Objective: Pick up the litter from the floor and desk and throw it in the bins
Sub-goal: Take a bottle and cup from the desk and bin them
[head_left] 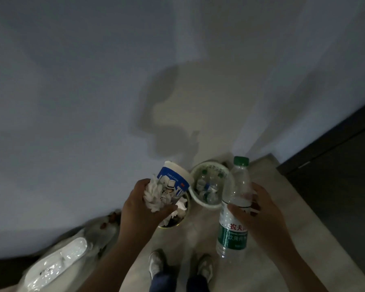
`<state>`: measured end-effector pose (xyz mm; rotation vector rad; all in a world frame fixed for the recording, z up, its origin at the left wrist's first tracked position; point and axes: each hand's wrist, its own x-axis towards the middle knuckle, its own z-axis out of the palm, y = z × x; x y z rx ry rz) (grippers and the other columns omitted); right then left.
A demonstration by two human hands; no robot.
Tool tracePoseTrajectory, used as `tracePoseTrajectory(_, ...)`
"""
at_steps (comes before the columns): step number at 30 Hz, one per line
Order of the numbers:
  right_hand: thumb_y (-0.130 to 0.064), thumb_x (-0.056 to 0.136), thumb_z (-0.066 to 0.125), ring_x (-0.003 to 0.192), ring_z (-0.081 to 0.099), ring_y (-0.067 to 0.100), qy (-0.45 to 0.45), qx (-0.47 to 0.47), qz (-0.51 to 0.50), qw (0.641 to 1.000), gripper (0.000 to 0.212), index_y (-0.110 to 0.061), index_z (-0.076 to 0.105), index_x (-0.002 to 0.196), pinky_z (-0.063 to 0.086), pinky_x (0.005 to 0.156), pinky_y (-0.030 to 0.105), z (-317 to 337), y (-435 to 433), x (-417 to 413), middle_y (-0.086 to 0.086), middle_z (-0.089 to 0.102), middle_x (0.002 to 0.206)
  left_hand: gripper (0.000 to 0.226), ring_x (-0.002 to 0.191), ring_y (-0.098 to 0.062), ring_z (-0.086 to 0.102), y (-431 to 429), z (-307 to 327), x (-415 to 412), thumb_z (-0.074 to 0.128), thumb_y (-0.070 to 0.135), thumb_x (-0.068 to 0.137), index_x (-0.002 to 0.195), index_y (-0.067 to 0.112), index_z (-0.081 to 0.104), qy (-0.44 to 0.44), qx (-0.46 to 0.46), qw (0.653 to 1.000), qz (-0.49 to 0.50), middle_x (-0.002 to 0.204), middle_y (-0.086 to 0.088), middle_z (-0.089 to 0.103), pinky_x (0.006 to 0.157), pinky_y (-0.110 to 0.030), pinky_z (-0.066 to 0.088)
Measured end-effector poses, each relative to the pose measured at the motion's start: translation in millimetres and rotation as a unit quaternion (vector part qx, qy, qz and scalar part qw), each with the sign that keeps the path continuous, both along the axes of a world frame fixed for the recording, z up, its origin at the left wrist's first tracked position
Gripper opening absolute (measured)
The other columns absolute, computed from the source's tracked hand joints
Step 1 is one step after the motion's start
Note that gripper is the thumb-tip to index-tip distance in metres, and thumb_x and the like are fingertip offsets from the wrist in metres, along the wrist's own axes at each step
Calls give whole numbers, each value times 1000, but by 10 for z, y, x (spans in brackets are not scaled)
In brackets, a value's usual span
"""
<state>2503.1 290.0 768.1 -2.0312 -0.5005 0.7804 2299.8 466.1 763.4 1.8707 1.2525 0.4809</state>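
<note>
My left hand (141,207) grips a blue-and-white paper cup (176,180) together with a crumpled white tissue (154,196), held over a dark bin (177,220) that has white paper litter in it. My right hand (259,213) grips a clear plastic water bottle (235,199) with a green cap and green label, upright, just right of a white bin (200,202). The white bin holds several empty plastic bottles.
Both bins stand on a pale floor against a white wall. A white plastic bag (57,264) with contents lies at the lower left. A dark door or cabinet (335,165) is on the right. My two feet (179,268) stand just before the bins.
</note>
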Motion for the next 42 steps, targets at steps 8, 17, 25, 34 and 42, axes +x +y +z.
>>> tracePoseTrajectory(8, -29, 67, 83, 93, 65, 5, 22, -35, 10, 999, 72, -31, 48, 130, 56, 78, 28, -982, 246, 115, -13, 64, 108, 68, 82, -4, 63, 240, -1289, 73, 88, 40, 55, 110, 32, 49, 84, -32, 996, 15, 95, 14, 64, 63, -24, 52)
tracePoseTrajectory(17, -29, 68, 81, 91, 63, -1, 67, -56, 2, 996, 61, -45, 45, 114, 49, 67, 15, -2319, 356, 161, -17, 62, 105, 61, 81, -13, 60, 269, -2958, 83, 85, 38, 63, 112, 22, 53, 209, -79, 975, 4, 98, 4, 66, 58, -25, 47)
tracePoseTrajectory(25, -27, 69, 81, 86, 62, -7, 70, -69, -21, 995, 60, -42, 47, 117, 48, 62, 12, -3348, 479, 240, -17, 62, 104, 65, 92, -20, 61, 552, -4055, 391, 81, 41, 68, 120, 20, 47, 221, -37, 975, 13, 109, -3, 62, 68, -33, 53)
tracePoseTrajectory(34, -26, 66, 82, 89, 64, -2, 93, -80, -33, 992, 69, -35, 50, 126, 52, 73, 23, -4115, 572, 304, -11, 65, 107, 65, 94, -28, 63, 951, -5076, 757, 78, 48, 69, 118, 15, 49, 356, -46, 933, 3, 105, -8, 65, 74, -38, 54)
tracePoseTrajectory(42, -34, 64, 79, 79, 61, -13, 56, -93, -22, 994, 63, -41, 47, 118, 47, 65, 13, -4456, 747, 499, -23, 61, 91, 80, 110, -34, 57, 1267, -5744, 886, 74, 57, 69, 127, 11, 44, 438, -77, 891, -88, 121, -16, 56, 88, -40, 48)
